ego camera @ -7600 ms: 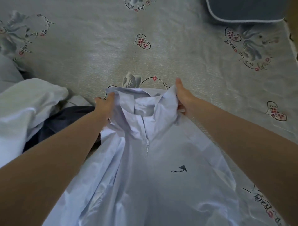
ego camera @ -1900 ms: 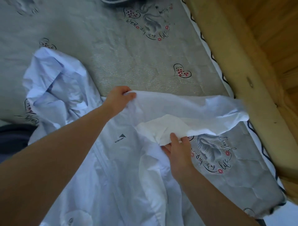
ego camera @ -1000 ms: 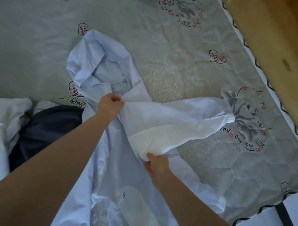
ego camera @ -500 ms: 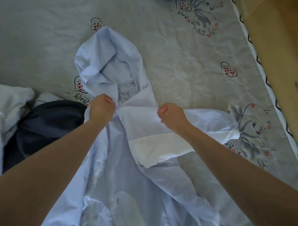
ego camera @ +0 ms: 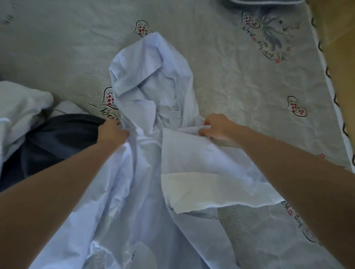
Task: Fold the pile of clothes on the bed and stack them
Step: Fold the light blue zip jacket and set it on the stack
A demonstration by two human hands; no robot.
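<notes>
A pale blue hooded jacket (ego camera: pixel 146 192) lies on the bed, its hood (ego camera: pixel 151 76) spread out towards the far side. My left hand (ego camera: pixel 113 132) grips the jacket at its left shoulder, below the hood. My right hand (ego camera: pixel 217 127) pinches the fabric at the right shoulder, where the sleeve (ego camera: pixel 201 172) lies doubled over the body. A dark navy garment (ego camera: pixel 55 138) and a white garment (ego camera: pixel 19 109) lie heaped at the left.
The grey quilted bedspread (ego camera: pixel 240 92) carries heart and rose prints. A wooden bed frame (ego camera: pixel 340 48) runs along the right edge. A dark pillow (ego camera: pixel 265 1) with white piping peeks in at the top.
My right hand has slid right along the shoulder seam and pulled the fabric taut. My left hand has stayed at the left shoulder. The view has shifted slightly left.
</notes>
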